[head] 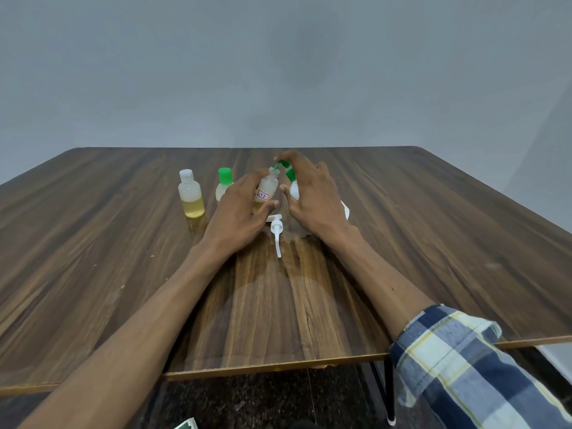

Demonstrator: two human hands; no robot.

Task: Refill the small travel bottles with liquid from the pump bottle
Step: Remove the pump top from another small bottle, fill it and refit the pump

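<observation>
My left hand (240, 209) grips a small clear travel bottle (266, 189) with a red-bordered label and some yellow liquid at its bottom; its neck is uncapped and tilted right. My right hand (311, 193) holds a white pump bottle with a green pump head (292, 184), its green nozzle right at the small bottle's mouth. A fingertip rests on top of the pump. Left of them stand a white-capped travel bottle (190, 195), part full of yellow liquid, and a green-capped travel bottle (224, 184), partly hidden by my left hand.
A loose white pump head with its tube (277, 233) lies on the wooden table (433, 243) just in front of my hands. Something white (346, 209) peeks out behind my right wrist. The table's front edge is near my elbows.
</observation>
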